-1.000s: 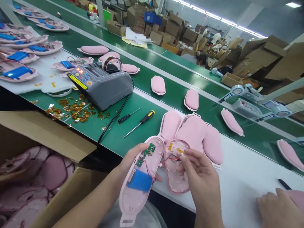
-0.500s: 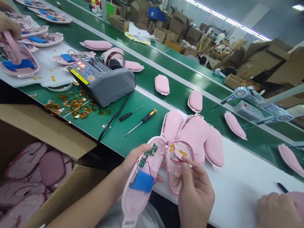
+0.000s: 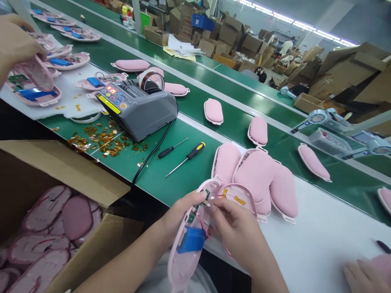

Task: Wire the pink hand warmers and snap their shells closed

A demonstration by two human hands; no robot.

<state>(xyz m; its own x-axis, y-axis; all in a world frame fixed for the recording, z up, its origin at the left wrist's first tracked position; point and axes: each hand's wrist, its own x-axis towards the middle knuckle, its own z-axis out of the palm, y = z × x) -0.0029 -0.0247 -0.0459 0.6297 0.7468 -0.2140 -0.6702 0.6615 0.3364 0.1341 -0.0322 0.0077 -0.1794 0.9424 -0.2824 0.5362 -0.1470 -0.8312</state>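
My left hand (image 3: 183, 209) grips a pink plastic casing half (image 3: 185, 266) by its edge, thumb near the green circuit board (image 3: 194, 211). A blue battery pack (image 3: 192, 240) with red wires sits inside that half. My right hand (image 3: 233, 219) pinches a small white wire connector (image 3: 210, 203) close to the board; whether it is plugged in I cannot tell. Behind the right fingers lies the other casing half (image 3: 252, 199), its thin wires held by amber tape (image 3: 240, 200). Several closed pink casings (image 3: 253, 171) are bunched just beyond it.
Two screwdrivers (image 3: 194, 151) lie left of the casings, near a grey tape dispenser (image 3: 143, 110) and amber tape scraps (image 3: 106, 140). A cardboard box (image 3: 100, 244) of pink casings stands lower left. Co-workers' hands (image 3: 18, 40) show at far left and lower right (image 3: 363, 276).
My right hand has moved left, from over the second casing half to the circuit board, bringing the wire connector. The co-worker at left has lifted a pink part's edge. The view has shifted slightly.
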